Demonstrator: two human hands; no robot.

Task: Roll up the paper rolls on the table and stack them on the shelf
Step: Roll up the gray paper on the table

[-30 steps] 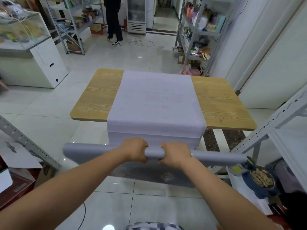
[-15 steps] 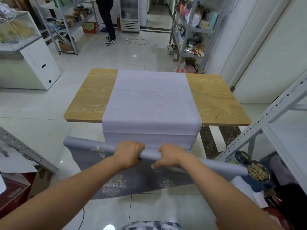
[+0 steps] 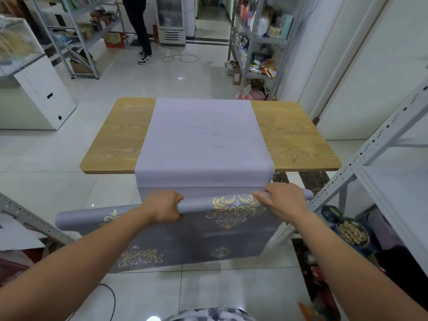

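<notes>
A grey paper roll (image 3: pixel 196 205) with gold ornaments hangs in the air just in front of the wooden table (image 3: pixel 291 140). A long printed sheet (image 3: pixel 196 239) droops from it toward the floor. My left hand (image 3: pixel 163 208) grips the roll left of its middle. My right hand (image 3: pixel 281 201) lies on the roll near its right end, fingers stretched along the top. Pale lilac paper (image 3: pixel 203 140) lies spread over the table's middle and hangs over the near edge.
A grey metal shelf (image 3: pixel 379 140) stands at the right, with a bowl of peanuts (image 3: pixel 352 232) low beside it. Another shelf frame (image 3: pixel 25 216) slants at the left. A person (image 3: pixel 140 28) stands far back among stocked racks (image 3: pixel 257 40).
The roll has unwound further, so more patterned sheet hangs down. My right hand slid from beside the left hand out toward the roll's right end. The roll tilted, left end lower.
</notes>
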